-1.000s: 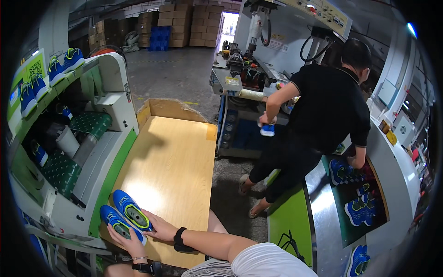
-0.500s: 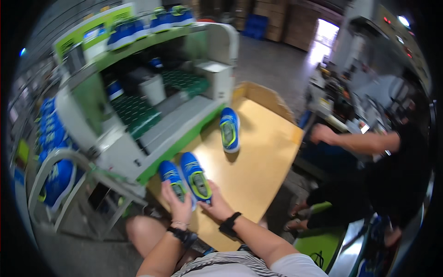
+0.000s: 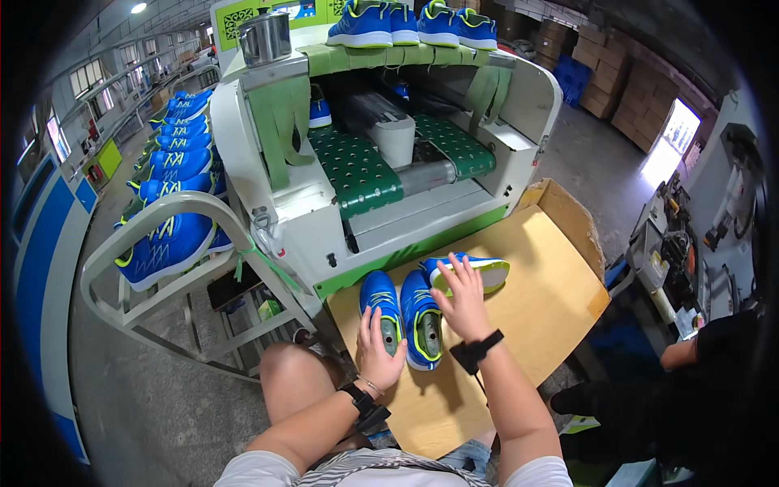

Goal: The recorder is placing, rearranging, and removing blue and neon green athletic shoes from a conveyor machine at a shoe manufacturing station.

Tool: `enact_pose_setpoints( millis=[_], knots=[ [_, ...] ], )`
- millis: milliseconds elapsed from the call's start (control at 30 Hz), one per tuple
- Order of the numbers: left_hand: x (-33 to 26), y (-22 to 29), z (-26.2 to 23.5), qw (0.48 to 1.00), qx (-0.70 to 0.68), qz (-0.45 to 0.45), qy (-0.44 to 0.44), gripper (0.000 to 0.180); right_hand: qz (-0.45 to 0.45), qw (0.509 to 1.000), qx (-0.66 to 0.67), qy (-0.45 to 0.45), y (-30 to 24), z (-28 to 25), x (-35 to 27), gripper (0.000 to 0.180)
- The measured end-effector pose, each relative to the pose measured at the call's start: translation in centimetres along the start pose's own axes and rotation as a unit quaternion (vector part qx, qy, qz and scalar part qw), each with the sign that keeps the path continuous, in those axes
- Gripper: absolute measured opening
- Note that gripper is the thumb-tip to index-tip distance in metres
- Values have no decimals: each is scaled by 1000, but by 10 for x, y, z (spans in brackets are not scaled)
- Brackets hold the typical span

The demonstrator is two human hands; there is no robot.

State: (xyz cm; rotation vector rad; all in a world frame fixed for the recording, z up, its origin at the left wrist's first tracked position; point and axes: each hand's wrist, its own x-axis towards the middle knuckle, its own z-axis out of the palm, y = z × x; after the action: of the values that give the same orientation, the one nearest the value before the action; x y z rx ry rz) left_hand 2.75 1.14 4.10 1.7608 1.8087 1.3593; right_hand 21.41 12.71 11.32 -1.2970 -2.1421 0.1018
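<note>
Text on far green panel (image 3: 238,23) too small, contents of far-L metal mug (image 3: 266,38) hidden; on L of table (image 3: 540,284), L blue shoe (image 3: 377,292) gripped by L hand (image 3: 379,355), fingers curved round; R hand (image 3: 466,305) held w/ fingers spread at tipped shoe (image 3: 487,265), contact unclear.

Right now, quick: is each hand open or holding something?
Left hand: holding the pair's left shoe near its heel.
Right hand: open, at the tipped-over shoe; contact can't be told.

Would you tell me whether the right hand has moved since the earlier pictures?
Yes: the right hand has moved across the wooden tabletop, nearer the cardboard at its far end.
</note>
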Motion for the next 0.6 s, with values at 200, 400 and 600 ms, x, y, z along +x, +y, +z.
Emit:
enact_pose_setpoints(
  millis=[200,400,600],
  knots=[
    [2,1,-5,1000,-7,-5,-23,89,73,993,-85,-47,29,25,-9,46],
    [1,10,-14,996,74,17,-41,92,86,989,-109,-44,35,1,-115,49],
    [-8,54,-8,979,-90,154,-94,98,361,920,140,51,51,-19,-177,74]
  ],
)
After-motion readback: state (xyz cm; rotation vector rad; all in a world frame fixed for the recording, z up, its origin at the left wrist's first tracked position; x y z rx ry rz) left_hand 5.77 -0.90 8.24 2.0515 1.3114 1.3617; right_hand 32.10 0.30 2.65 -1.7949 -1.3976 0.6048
